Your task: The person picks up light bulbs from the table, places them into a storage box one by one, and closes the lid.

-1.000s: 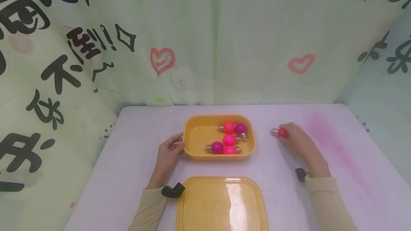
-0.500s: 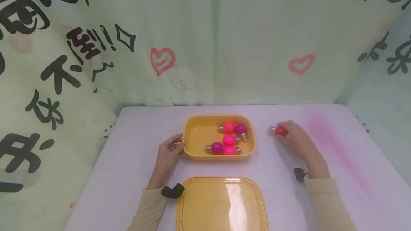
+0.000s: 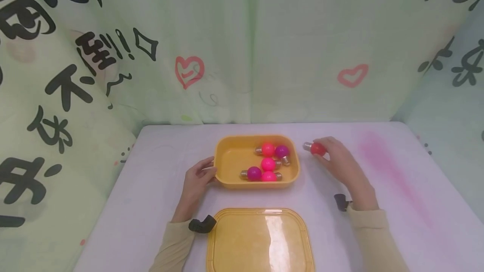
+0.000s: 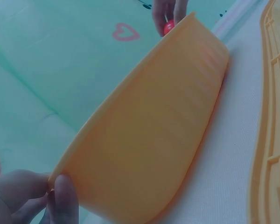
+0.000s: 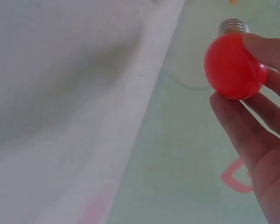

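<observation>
My right hand (image 3: 338, 160) pinches a red light bulb (image 3: 317, 149) between thumb and fingers, its metal screw base pointing left toward the tray. In the right wrist view the red bulb (image 5: 233, 67) shows its round glass and threaded base. At the left end of a yellow plastic tray (image 3: 230, 160), my left hand (image 3: 196, 181) grips the rim; in the left wrist view the thumb (image 4: 65, 198) lies against the tray's outer wall (image 4: 140, 126). Inside the tray, toward its right side, lie several pink and purple bulbs (image 3: 268, 164).
A yellow lid (image 3: 245, 238) lies flat on the white-covered table in front of the tray. A pink stain (image 3: 389, 167) marks the cloth at the right. Pale green curtains (image 3: 302, 45) with writing and hearts hang behind and at the sides.
My right hand has moved left and slightly away from me with the red bulb, closer to the tray. The left hand keeps its grip on the tray's rim.
</observation>
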Demonstrator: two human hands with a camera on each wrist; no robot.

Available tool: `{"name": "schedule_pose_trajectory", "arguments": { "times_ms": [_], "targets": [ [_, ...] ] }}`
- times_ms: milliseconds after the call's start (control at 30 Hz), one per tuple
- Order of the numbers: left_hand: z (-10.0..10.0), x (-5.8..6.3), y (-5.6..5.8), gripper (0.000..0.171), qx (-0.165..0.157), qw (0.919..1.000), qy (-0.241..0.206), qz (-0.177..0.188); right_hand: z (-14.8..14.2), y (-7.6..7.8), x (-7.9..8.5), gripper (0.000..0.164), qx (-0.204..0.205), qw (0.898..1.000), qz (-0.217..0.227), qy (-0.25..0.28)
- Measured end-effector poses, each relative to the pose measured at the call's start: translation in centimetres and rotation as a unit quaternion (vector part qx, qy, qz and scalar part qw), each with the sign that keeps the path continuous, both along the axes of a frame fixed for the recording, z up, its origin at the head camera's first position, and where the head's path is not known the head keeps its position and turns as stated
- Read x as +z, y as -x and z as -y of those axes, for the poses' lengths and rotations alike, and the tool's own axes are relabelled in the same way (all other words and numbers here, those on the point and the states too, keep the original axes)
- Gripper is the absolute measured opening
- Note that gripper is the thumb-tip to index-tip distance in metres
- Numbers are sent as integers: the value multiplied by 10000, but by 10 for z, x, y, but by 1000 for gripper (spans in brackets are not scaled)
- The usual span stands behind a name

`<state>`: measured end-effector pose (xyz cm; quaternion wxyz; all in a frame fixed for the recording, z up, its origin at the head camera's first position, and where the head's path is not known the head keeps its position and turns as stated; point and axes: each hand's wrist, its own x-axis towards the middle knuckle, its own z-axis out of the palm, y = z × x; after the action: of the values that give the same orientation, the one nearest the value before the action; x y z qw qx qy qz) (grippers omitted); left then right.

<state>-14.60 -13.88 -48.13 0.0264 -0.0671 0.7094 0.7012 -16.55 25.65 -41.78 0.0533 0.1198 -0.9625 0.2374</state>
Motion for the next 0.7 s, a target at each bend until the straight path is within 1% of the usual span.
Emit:
{"name": "schedule_pose_trajectory", "arguments": {
  "times_ms": [200,333,533,700],
  "targets": [
    [0,0,0,41,-34,10000,2,0,12,-2,10,46,42,10000,6,-86],
    [1,1,0,41,-24,10000,36,26,22,-3,19,48,47,10000,58,-37],
    [2,0,0,41,-36,10000,83,25,38,-6,25,45,268,9995,-171,87],
    [2,-2,1,42,-58,10000,55,41,51,-8,29,48,347,9993,-92,66]
  ]
}}
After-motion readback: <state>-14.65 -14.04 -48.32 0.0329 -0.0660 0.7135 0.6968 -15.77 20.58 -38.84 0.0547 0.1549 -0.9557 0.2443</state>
